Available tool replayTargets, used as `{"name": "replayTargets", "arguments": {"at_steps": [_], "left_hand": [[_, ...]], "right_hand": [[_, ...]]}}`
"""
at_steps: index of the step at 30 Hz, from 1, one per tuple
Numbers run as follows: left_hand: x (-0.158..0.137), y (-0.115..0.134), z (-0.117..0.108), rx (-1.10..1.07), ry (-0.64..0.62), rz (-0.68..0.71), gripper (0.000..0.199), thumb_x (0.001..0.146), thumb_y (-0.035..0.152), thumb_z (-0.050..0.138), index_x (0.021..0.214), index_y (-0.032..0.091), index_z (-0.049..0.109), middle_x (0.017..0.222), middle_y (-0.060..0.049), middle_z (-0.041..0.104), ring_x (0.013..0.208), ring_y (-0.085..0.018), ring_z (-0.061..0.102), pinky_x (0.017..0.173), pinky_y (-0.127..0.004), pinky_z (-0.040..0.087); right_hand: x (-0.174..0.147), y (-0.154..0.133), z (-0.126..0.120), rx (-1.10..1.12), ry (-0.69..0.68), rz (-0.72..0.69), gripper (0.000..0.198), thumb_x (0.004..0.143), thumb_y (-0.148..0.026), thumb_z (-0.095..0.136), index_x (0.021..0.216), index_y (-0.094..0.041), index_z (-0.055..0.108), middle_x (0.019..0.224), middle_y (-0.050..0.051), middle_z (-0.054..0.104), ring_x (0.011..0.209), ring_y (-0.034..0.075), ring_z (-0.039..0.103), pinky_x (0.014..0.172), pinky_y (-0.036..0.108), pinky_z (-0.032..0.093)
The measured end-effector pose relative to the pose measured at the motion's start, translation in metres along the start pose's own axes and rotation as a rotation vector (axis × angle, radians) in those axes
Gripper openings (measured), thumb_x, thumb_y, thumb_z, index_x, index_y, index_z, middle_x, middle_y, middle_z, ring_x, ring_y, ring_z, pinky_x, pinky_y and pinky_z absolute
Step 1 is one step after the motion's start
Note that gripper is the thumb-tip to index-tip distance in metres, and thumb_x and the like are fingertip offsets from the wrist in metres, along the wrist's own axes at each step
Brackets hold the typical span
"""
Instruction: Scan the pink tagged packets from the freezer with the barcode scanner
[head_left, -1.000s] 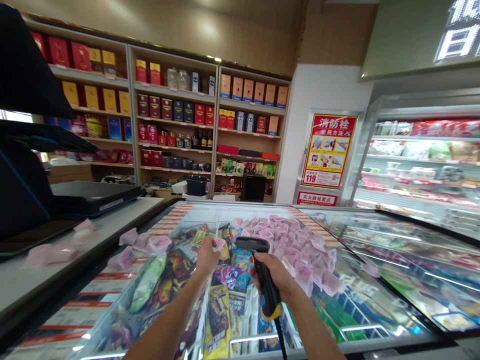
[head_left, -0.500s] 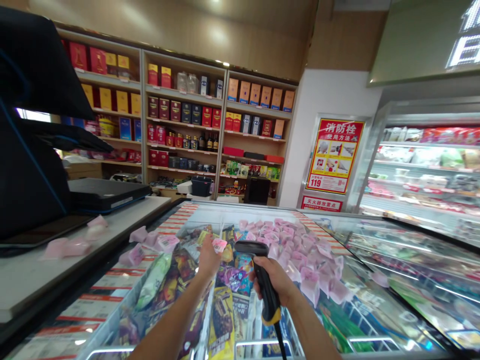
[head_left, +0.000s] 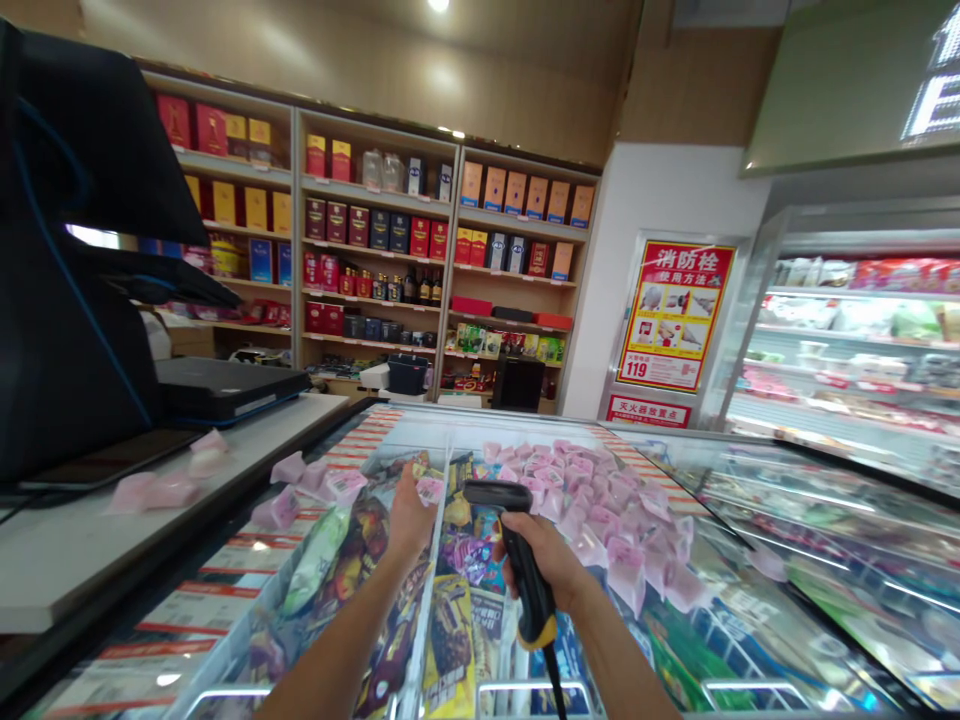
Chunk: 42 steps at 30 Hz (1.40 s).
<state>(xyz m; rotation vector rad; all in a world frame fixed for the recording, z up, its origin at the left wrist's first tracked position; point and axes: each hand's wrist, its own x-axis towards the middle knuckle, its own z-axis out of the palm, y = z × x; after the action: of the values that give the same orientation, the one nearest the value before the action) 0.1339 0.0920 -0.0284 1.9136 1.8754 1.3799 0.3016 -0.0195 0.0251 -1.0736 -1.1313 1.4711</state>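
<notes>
My left hand (head_left: 409, 518) is closed on a small pink piece (head_left: 430, 490) with a printed label, above the freezer's glass top. My right hand (head_left: 553, 562) is wrapped round the handle of a black and yellow barcode scanner (head_left: 499, 494). Its head points left towards the labelled piece, with a gap between them, and its cable hangs down. To the right of the scanner lies a heap of similar translucent pink pieces (head_left: 592, 490) on the glass. A few more pink pieces (head_left: 319, 480) sit left of my left hand. Their exact kind is not clear.
Below the glass, the chest freezer (head_left: 439, 620) holds packaged goods in baskets. A black till (head_left: 90, 260) stands on a white counter (head_left: 45, 570) at left, with pink pieces (head_left: 154, 492) on its edge. Behind are shelves of boxes (head_left: 379, 230) and a lit fridge (head_left: 862, 330).
My left hand has drawn slightly left and down with the labelled piece, whose label now faces me less blurred. The scanner has shifted slightly left. The whole view has turned a little.
</notes>
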Motion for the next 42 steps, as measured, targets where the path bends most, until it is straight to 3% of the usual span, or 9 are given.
{"name": "replayTargets", "arguments": {"at_steps": [6, 13, 18, 22, 25, 33, 37, 42], "left_hand": [[0.016, -0.034, -0.024, 0.129, 0.05, -0.003, 0.036, 0.061, 0.009, 0.043, 0.096, 0.013, 0.049, 0.094, -0.009, 0.051, 0.092, -0.019, 0.05, 0.083, -0.029, 0.038], [0.026, -0.063, -0.047, 0.244, 0.121, -0.062, 0.032, 0.065, 0.017, 0.043, 0.096, 0.012, 0.051, 0.095, -0.01, 0.051, 0.092, -0.021, 0.049, 0.083, -0.03, 0.038], [0.024, -0.067, -0.064, 0.323, 0.17, -0.152, 0.034, 0.066, 0.021, 0.042, 0.098, 0.013, 0.05, 0.097, -0.012, 0.05, 0.089, -0.027, 0.05, 0.074, -0.038, 0.04], [0.015, -0.046, -0.065, 0.357, 0.223, -0.121, 0.042, 0.065, 0.02, 0.045, 0.106, 0.011, 0.045, 0.116, -0.017, 0.039, 0.103, -0.034, 0.038, 0.08, -0.046, 0.034], [0.01, -0.02, -0.053, 0.331, 0.212, -0.036, 0.043, 0.066, 0.02, 0.045, 0.109, 0.014, 0.043, 0.123, -0.015, 0.032, 0.11, -0.032, 0.032, 0.087, -0.044, 0.029], [-0.016, 0.064, 0.014, 0.157, -0.079, 0.147, 0.041, 0.063, 0.02, 0.051, 0.104, 0.018, 0.046, 0.115, -0.008, 0.043, 0.109, -0.019, 0.039, 0.09, -0.029, 0.03], [-0.034, 0.097, 0.048, 0.102, -0.254, 0.111, 0.045, 0.063, 0.033, 0.053, 0.104, 0.015, 0.047, 0.108, -0.009, 0.05, 0.102, -0.018, 0.046, 0.083, -0.026, 0.035], [-0.039, 0.113, 0.066, 0.123, -0.351, -0.022, 0.048, 0.066, 0.041, 0.046, 0.105, 0.013, 0.047, 0.105, -0.015, 0.052, 0.099, -0.028, 0.047, 0.076, -0.037, 0.037]], "right_hand": [[0.001, -0.007, -0.021, 0.048, 0.11, -0.043, 0.029, 0.069, -0.042, 0.046, 0.074, -0.014, 0.048, 0.051, 0.0, 0.056, 0.031, 0.008, 0.046, 0.029, 0.02, 0.037], [-0.003, -0.006, -0.047, 0.072, 0.2, -0.072, 0.025, 0.069, -0.04, 0.048, 0.073, -0.015, 0.048, 0.05, -0.001, 0.055, 0.032, 0.008, 0.047, 0.029, 0.02, 0.038], [-0.01, -0.01, -0.069, 0.094, 0.345, -0.043, 0.022, 0.069, -0.037, 0.05, 0.073, -0.016, 0.047, 0.049, -0.002, 0.054, 0.032, 0.009, 0.046, 0.028, 0.02, 0.038], [-0.013, -0.011, -0.083, 0.109, 0.415, -0.032, 0.02, 0.069, -0.036, 0.049, 0.072, -0.016, 0.046, 0.048, -0.002, 0.053, 0.032, 0.008, 0.046, 0.029, 0.02, 0.038], [-0.015, -0.008, -0.088, 0.121, 0.41, -0.018, 0.021, 0.069, -0.037, 0.049, 0.072, -0.017, 0.046, 0.048, -0.003, 0.053, 0.034, 0.008, 0.047, 0.03, 0.02, 0.038], [-0.02, -0.003, -0.094, 0.115, 0.4, -0.034, 0.024, 0.068, -0.039, 0.051, 0.071, -0.016, 0.047, 0.049, -0.002, 0.054, 0.034, 0.008, 0.047, 0.029, 0.021, 0.039], [-0.027, -0.008, -0.092, 0.081, 0.408, -0.051, 0.023, 0.07, -0.039, 0.048, 0.07, -0.015, 0.047, 0.048, -0.001, 0.054, 0.03, 0.008, 0.045, 0.028, 0.02, 0.037], [-0.031, -0.006, -0.094, 0.067, 0.406, -0.064, 0.025, 0.069, -0.04, 0.048, 0.072, -0.015, 0.046, 0.048, -0.001, 0.054, 0.031, 0.009, 0.047, 0.029, 0.02, 0.039]]}}
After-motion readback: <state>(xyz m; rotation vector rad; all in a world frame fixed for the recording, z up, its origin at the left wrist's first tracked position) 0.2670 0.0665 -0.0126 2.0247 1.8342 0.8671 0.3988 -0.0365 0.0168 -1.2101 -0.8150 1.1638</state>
